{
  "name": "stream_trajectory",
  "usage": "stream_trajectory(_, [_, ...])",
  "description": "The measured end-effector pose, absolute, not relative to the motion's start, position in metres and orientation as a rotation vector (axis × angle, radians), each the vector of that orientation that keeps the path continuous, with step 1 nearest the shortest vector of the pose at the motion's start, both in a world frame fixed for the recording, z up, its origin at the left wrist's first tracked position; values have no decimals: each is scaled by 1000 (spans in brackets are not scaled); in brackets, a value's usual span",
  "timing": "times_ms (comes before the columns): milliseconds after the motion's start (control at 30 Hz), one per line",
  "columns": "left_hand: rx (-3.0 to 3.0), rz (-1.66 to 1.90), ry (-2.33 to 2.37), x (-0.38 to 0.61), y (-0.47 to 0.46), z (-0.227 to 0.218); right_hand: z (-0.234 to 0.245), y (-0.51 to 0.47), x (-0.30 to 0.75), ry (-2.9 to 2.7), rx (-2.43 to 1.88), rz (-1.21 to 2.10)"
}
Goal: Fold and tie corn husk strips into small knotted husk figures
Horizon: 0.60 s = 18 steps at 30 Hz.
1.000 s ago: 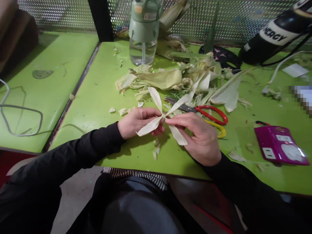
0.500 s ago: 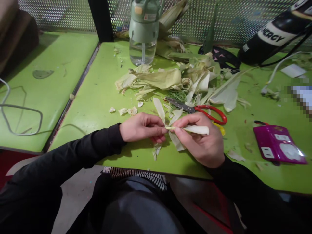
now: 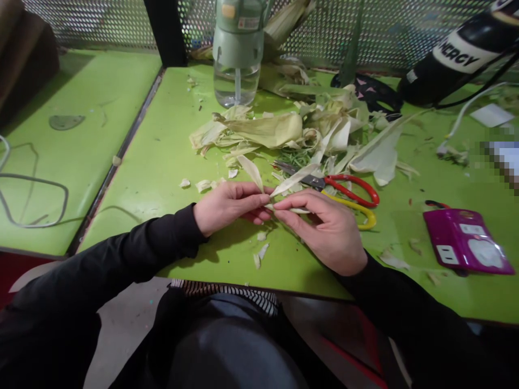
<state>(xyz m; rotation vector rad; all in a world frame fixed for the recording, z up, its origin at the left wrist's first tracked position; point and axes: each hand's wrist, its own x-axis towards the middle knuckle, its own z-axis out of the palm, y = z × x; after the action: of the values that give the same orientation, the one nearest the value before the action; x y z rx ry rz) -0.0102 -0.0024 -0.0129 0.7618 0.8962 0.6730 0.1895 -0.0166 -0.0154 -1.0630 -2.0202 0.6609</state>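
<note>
Pale corn husk strips (image 3: 295, 179) meet in a small gathered piece held between my two hands, low over the green table. My left hand (image 3: 233, 207) pinches the gathered point with thumb and forefinger; two strips fan up and away from it. Close against it, my right hand (image 3: 326, 227) pinches the same piece, and another strip runs under its fingers to the right. Just beyond my fingers lie scissors (image 3: 312, 179) with one red and one yellow handle, blades pointing left. The exact joint of the strips is hidden by my fingertips.
A heap of corn husks (image 3: 267, 129) spreads behind the scissors. Beyond it stands a water bottle (image 3: 237, 81). A black bottle (image 3: 454, 59) leans at the back right, and a purple pouch (image 3: 468, 240) lies on the right. Husk scraps (image 3: 203, 186) dot the table (image 3: 162, 162).
The strips have turned: a long one now points up and right, and the one under my right fingers sits lower. My right hand has shifted slightly left, uncovering the yellow scissor handle.
</note>
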Motion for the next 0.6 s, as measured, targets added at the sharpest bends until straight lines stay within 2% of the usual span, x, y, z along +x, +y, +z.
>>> stream_trajectory(133, [824,655,918,-10,-3,-9,-18,-16,188,-2025,-1058,659])
stream_trajectory(333, [795,561,779,-15,-2,-9,-21,-17,185,-1857,-1151,861])
stream_trajectory(600, [752,730,918,-10,-3,-9,-24,-18,186,-1928,-1105,761])
